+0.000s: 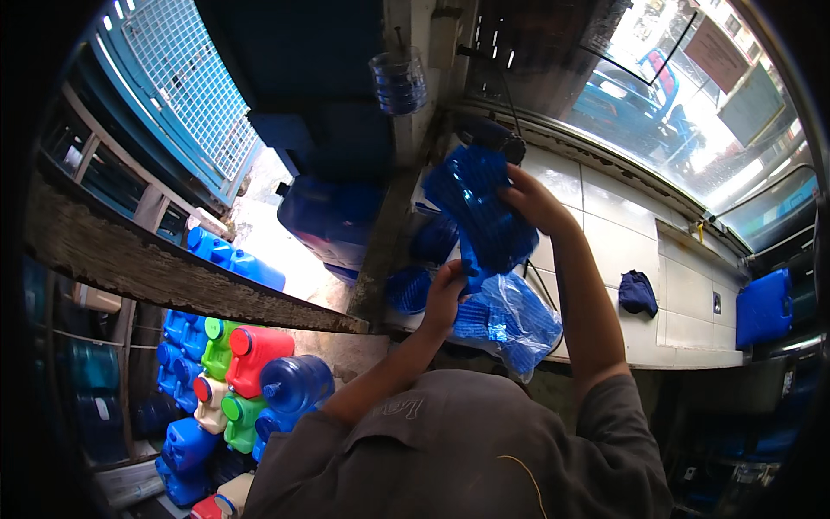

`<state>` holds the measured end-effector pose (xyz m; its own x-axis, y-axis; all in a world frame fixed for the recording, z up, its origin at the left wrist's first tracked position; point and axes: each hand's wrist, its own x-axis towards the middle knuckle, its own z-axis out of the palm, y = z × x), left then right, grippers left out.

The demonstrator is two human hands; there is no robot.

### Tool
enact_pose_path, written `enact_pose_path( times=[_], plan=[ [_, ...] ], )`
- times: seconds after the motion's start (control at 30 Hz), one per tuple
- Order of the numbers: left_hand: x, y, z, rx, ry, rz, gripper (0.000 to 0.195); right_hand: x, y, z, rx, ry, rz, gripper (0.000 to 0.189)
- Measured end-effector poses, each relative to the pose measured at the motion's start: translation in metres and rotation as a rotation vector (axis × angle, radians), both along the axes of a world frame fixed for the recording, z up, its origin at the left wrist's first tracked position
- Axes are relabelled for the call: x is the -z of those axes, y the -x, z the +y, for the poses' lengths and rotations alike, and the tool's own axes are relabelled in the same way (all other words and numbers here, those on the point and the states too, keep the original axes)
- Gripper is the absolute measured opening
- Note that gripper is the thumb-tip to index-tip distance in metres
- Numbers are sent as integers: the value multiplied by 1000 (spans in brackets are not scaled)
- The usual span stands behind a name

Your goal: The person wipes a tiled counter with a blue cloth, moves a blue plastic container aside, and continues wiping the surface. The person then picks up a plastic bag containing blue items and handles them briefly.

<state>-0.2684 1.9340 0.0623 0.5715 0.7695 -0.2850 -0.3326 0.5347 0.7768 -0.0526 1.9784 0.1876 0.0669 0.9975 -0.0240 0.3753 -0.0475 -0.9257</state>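
Both my hands hold a stack of shiny, printed blue plastic film pieces (pixel 483 207) above a white-tiled counter. My right hand (pixel 533 200) grips the upper right edge. Lower down, my left hand (pixel 447 292) pinches a blue strip at the bottom of the film. Beneath, a clear plastic bag (pixel 528 324) with more blue film in it lies at the counter's near edge. Left of the bag are dark blue round items (pixel 410 290), whose kind I cannot tell. A dark cylindrical object (pixel 489 135) lies behind the film, partly hidden by it.
A dark blue cloth (pixel 638 293) lies on the tiled counter (pixel 619 233), and a blue jug (pixel 765 307) stands at its right end. Several coloured water jugs (pixel 256 357) are stacked at lower left, beyond a worn wooden edge (pixel 194 279). A cut clear bottle (pixel 399 83) hangs by the post.
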Motion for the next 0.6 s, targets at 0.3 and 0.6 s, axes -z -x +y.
enact_pose_path(
  times=[0.3, 0.6],
  plan=[
    [15, -7, -3, 6, -110, 95, 45, 27, 23, 154, -305, 190, -666, 49],
    [3, 18, -16, 72, -141, 283, 42, 130, -3, 199, -360, 183, -860, 47]
  ],
)
